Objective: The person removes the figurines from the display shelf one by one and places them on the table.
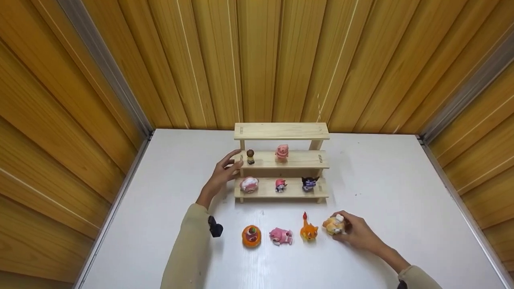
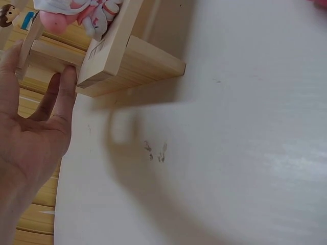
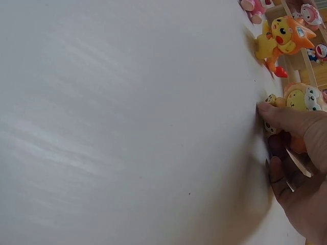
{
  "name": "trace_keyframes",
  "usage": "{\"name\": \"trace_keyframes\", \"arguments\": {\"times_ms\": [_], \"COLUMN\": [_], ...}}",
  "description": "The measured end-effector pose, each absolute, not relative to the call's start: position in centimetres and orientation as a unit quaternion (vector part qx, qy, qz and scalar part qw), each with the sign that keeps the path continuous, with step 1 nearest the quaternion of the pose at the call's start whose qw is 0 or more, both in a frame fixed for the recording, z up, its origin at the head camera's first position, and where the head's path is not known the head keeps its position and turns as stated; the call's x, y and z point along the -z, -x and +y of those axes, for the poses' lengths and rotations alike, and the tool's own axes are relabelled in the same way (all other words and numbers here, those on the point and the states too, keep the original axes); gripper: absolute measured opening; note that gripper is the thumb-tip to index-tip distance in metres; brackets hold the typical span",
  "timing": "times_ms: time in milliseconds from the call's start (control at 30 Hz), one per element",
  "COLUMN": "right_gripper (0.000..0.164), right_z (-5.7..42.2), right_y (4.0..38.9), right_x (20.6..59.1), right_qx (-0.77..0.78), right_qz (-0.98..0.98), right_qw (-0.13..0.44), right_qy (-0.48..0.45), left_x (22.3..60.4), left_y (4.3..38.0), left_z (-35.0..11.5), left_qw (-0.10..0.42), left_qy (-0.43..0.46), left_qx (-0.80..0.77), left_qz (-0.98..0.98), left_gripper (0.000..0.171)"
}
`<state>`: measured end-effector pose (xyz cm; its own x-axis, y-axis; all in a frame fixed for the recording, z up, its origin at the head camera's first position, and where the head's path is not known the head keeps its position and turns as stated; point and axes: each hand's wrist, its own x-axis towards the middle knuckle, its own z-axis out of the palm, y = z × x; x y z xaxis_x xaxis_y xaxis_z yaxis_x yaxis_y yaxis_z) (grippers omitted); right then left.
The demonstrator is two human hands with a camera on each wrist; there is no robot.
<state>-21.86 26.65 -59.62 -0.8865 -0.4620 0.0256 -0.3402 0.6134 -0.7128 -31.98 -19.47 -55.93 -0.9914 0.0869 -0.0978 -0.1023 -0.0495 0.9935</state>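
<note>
My left hand (image 1: 222, 175) grips the left end of a three-tier wooden shelf (image 1: 282, 130) at its middle board. In the left wrist view, the fingers (image 2: 65, 94) reach round the wood. Off the shelf's front right corner, my right hand (image 1: 359, 233) holds a yellow-orange figurine (image 1: 334, 224) with a white top, low over the white table. Seen from the right wrist, the thumb (image 3: 286, 116) lies across its lower part. Just left of it stands an orange fox-like figurine (image 1: 309, 230) with a red-tipped tail.
A pink figurine (image 1: 281, 236) and a round orange figurine (image 1: 251, 236) sit farther left on the table (image 1: 168, 160). The middle board bears a brown-haired figurine (image 1: 250, 156) and a pink one (image 1: 282, 153). Below are a white-and-pink (image 1: 249, 184), a red-topped (image 1: 280, 185) and a dark-eared figurine (image 1: 309, 183).
</note>
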Motion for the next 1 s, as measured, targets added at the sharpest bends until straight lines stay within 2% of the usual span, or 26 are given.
{"name": "trace_keyframes", "arguments": {"times_ms": [400, 700, 867, 1000], "right_gripper": [0.06, 0.066, 0.064, 0.059], "right_z": [26.6, 27.8, 29.0, 29.9], "right_y": [21.9, 21.9, 21.9, 22.3], "right_x": [59.5, 59.0, 58.6, 58.1], "right_qx": [0.384, 0.416, 0.427, 0.432], "right_qz": [0.888, 0.865, 0.857, 0.854], "right_qw": [0.079, 0.101, 0.104, 0.083], "right_qy": [0.241, 0.26, 0.268, 0.279], "left_x": [55.5, 55.7, 56.0, 56.1], "left_y": [32.1, 32.1, 32.0, 31.9], "left_z": [-20.0, -20.0, -19.8, -19.4], "left_qw": [0.064, 0.067, 0.063, 0.065], "left_qy": [-0.003, -0.01, -0.003, -0.004], "left_qx": [-0.72, -0.719, -0.719, -0.72], "left_qz": [0.691, 0.692, 0.692, 0.69], "left_gripper": [0.053, 0.054, 0.054, 0.054]}}
